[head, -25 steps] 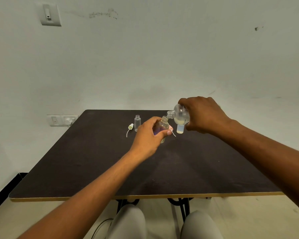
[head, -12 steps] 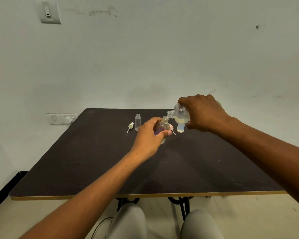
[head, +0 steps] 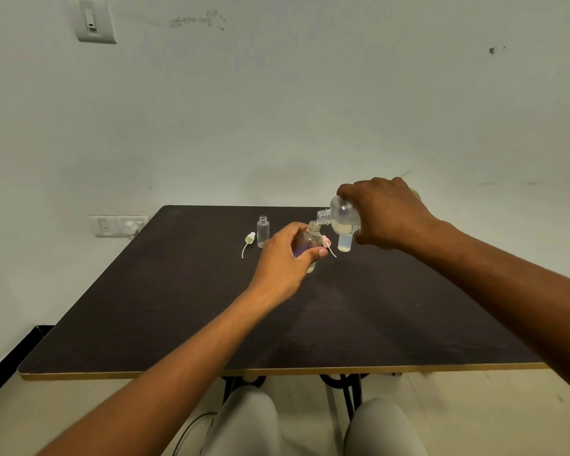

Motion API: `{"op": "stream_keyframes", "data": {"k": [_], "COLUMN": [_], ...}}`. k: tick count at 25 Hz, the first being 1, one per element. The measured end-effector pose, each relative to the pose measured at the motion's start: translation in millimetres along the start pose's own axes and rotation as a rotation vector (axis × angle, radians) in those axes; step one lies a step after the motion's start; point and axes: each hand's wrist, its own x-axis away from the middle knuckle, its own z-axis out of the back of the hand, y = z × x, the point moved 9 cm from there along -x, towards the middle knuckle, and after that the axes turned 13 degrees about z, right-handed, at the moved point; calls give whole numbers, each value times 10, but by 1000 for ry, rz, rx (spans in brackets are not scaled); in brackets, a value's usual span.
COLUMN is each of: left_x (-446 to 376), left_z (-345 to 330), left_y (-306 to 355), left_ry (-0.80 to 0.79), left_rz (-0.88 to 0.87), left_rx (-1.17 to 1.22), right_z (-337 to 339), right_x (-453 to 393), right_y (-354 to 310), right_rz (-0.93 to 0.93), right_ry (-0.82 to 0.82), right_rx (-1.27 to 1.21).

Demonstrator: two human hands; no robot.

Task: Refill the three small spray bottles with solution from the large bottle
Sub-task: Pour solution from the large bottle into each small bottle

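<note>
My left hand [head: 285,258] grips a small clear spray bottle [head: 310,240] with its neck open and a little yellowish liquid at its base. My right hand [head: 387,213] holds the large clear bottle [head: 341,218] tipped on its side, its mouth touching the small bottle's neck; pale yellow solution lies in its lower half. Behind the large bottle stands another small bottle [head: 345,242] with liquid in its bottom. A third small bottle [head: 263,231], uncapped and looking empty, stands to the left.
A yellow spray cap with its dip tube [head: 248,242] lies left of the empty bottle. A pink spray cap with tube [head: 328,245] lies by my left thumb. All rest on the dark table [head: 178,307], which stands against a pale wall.
The large bottle's mouth has dropped slightly and now meets the small bottle's neck. Both hands stay in nearly the same place.
</note>
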Motion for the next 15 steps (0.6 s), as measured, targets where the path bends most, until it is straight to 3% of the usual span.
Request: {"op": "stream_keyframes", "data": {"k": [15], "left_x": [-8], "left_z": [-31], "left_y": [-42], "left_ry": [4], "left_rz": [16], "left_rx": [3], "right_z": [30], "right_x": [-2], "right_y": [-27], "right_rz": [25], "right_ry": [-4], "right_rx": [32]}}
